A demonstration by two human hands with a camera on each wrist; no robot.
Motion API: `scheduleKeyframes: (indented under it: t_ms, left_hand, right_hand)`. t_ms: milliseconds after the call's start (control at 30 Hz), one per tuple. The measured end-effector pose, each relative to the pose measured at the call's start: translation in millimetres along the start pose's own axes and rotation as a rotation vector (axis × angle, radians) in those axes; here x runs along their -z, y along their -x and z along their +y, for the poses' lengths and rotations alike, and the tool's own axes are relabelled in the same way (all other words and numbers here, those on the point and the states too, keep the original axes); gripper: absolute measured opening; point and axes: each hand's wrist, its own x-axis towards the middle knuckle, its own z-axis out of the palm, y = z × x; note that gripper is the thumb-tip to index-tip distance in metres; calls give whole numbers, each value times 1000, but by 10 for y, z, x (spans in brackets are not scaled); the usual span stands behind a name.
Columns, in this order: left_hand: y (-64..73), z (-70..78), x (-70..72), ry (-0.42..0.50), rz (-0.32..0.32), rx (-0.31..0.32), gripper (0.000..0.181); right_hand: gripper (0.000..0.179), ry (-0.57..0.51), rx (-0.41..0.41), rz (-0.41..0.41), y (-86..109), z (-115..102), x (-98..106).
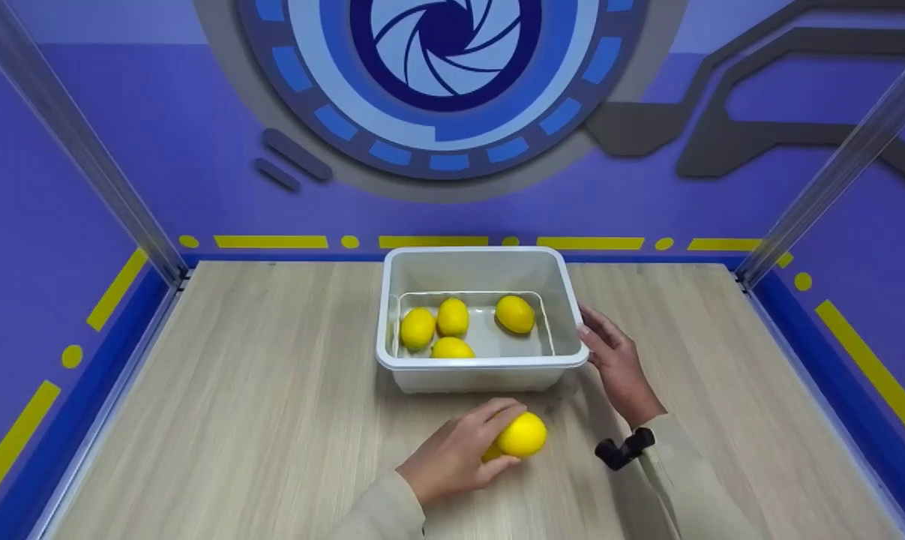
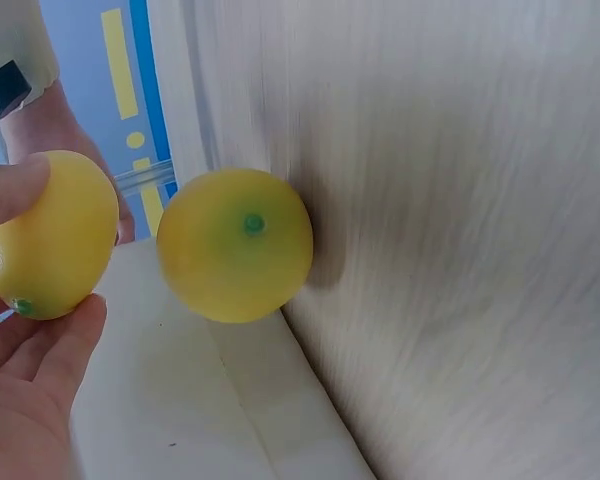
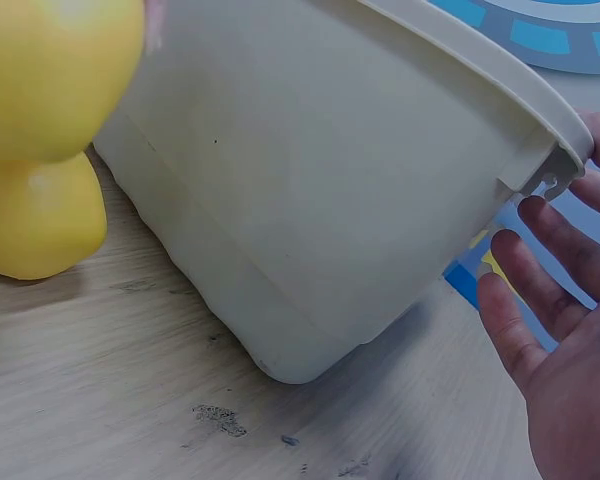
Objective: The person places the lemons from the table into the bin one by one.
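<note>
In the head view, my left hand grips a yellow lemon in front of a white plastic bin. The left wrist view shows the held lemon between thumb and fingers, and a second lemon on the tabletop beside it. From the head camera, that second lemon is mostly hidden under the hand and the held one. My right hand touches the bin's right side at the rim, its fingers extended and spread at the rim's corner in the right wrist view.
Several lemons lie inside the bin, one partly covered by its front wall. The bin stands on a wood-grain table. Blue-purple panels with metal corner posts enclose the back and sides.
</note>
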Motion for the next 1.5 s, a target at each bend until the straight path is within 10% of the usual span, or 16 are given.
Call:
scheduleKeyframes:
  t_ms: [933,1500]
  left_hand:
    - [-32,5,141,-102,194,-176,60]
    - [-85,17,278,-94,170,-129,59]
  right_hand:
    - [61,-24,20,6,-24,0,4]
    - [62,-13,14,1,-2,-3,6]
